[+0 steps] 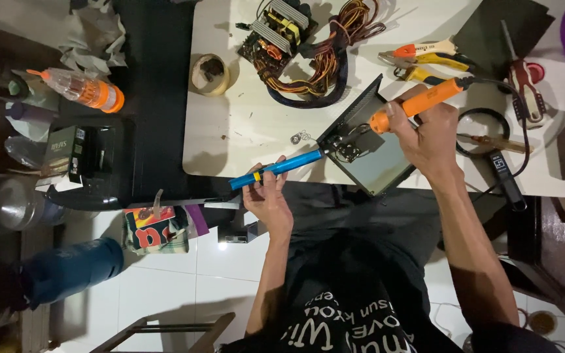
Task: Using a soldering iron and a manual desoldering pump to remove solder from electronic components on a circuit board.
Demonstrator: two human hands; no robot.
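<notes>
My right hand (429, 134) grips an orange-handled soldering iron (420, 102), its tip down at a small metal part (348, 145) on a dark metal case panel (380, 160). My left hand (268, 196) holds a blue tube-shaped desoldering pump (276, 168), its tip aimed at the same spot on the panel. The panel lies on the white table (230, 137), partly over its near edge. A circuit board with a bundle of coloured wires (302, 46) sits farther back.
A roll of tape (209, 73), orange-and-yellow pliers (426, 55), a red-handled tool (524, 78) and a small meter with a black cable (501, 173) lie on the table. To the left, a dark shelf carries an orange-capped bottle (86, 90) and boxes. White tiled floor below.
</notes>
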